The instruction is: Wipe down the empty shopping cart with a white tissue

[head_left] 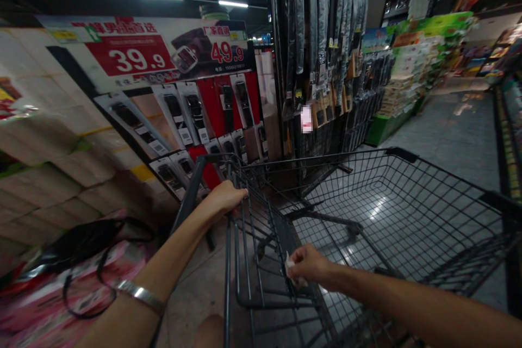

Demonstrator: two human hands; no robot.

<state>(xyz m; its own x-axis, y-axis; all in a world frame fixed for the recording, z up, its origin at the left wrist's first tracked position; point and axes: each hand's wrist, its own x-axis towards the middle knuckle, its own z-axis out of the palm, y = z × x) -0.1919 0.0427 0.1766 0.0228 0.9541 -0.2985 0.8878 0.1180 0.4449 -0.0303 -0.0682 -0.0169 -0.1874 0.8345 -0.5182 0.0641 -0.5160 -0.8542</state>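
A dark wire shopping cart (pixel 391 149) spans the lower middle and right, with no goods showing in its basket. My left hand (pixel 229 197) is closed around the cart's bars near the upper corner of the handle end; a silver band circles that wrist. Pinched between the fingers of my right hand (pixel 308 263) is a crumpled white tissue (pixel 290 265), held against the fold-down seat part of the cart. Part of the tissue shows below the fingers too.
Packaged belts (pixel 196 111) hang on a rack under a price sign (pixel 134 60) at left. More wrapped belts (pixel 322 22) hang behind the cart. Pink packages (pixel 118 261) lie at lower left. Stacked goods (pixel 408 65) line the aisle (pixel 452 119) at right.
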